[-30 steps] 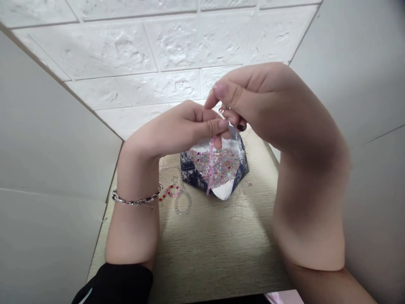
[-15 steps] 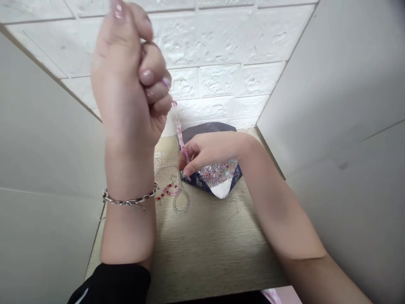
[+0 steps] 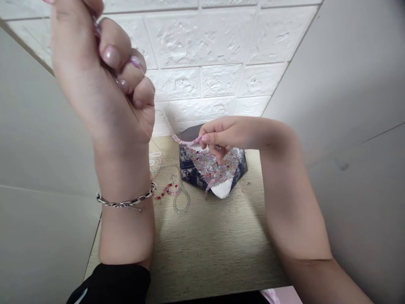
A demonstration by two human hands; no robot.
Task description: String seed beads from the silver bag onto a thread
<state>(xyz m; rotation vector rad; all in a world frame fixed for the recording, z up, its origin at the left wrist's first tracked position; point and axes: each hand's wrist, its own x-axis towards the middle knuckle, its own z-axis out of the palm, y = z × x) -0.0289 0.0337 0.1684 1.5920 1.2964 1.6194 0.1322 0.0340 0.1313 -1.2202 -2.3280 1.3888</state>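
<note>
Raised at the upper left, my left hand (image 3: 101, 71) is closed around a thin clear thread, its fingertips partly cut off by the top edge. A pinkish-purple bead shows at its fingers. From there the thread runs down to a string of pink beads (image 3: 187, 142). My right hand (image 3: 221, 137) pinches the other end of that string between thumb and fingers, above an open pouch of loose beads. A short pink strand dangles below, over the pouch's front edge. The pouch (image 3: 190, 169) has dark blue patterned sides and a white lining.
Strands of red and pink beads (image 3: 166, 191) and a looped clear bead strand (image 3: 182, 207) lie on the wooden table (image 3: 202, 245), left of the pouch. A white brick-pattern wall (image 3: 196, 38) stands behind, with grey panels on both sides.
My left hand has moved up and left. My right hand has shifted right and slightly up, drawing the pink bead string from hanging steeply to nearly level.
</note>
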